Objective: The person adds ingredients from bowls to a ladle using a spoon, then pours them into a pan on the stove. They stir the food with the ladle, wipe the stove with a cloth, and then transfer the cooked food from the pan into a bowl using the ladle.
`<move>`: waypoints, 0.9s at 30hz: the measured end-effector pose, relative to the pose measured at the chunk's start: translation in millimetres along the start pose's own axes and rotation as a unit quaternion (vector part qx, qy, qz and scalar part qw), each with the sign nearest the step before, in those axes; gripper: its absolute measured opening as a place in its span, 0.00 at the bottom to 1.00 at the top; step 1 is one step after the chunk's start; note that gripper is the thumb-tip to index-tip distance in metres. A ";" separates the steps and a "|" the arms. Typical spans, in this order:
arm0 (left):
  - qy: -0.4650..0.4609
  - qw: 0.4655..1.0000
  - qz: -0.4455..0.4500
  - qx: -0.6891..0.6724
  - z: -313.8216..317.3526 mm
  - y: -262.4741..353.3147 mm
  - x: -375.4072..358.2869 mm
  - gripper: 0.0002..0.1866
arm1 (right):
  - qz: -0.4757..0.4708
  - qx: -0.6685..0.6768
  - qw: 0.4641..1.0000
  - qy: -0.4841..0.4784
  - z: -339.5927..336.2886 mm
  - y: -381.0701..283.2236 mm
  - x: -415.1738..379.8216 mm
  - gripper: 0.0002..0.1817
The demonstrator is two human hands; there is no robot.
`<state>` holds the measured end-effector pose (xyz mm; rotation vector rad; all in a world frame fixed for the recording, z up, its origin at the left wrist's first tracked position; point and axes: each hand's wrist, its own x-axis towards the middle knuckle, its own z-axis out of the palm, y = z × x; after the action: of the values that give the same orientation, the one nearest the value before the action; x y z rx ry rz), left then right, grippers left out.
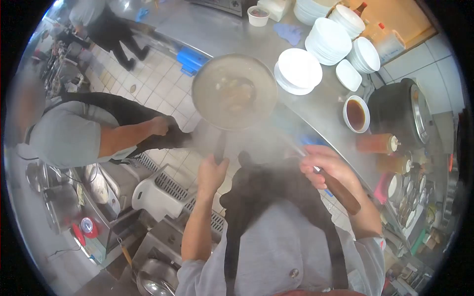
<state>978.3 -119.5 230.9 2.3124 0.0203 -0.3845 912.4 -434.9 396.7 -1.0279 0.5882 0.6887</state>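
Observation:
My left hand (212,173) is wrapped round the dark handle of a round pan (202,93), which is held up in front of me. Steam blurs the food inside the pan, a pale liquid with some pieces in it. In my right hand (323,165) is a utensil with a wooden handle (340,191) and a thin metal shaft. The shaft points up and left toward the pan, and steam hides its far end.
A steel counter (222,37) runs along the top and right, with stacked white plates (298,69), a bowl of brown sauce (355,114), bottles (374,143) and a dark cooker (395,111). One person (74,126) stands close on the left, another (106,24) farther back.

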 end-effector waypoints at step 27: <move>-0.001 0.998 -0.061 -0.002 36.7 69.1 5.2 0.19 | -0.108 0.037 0.992 0.057 -102.5 -54.4 -42.4 0.23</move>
<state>982.5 -194.3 254.1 2.3135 0.1612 -0.4486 913.4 -556.8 416.7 -1.0477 0.5867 0.4176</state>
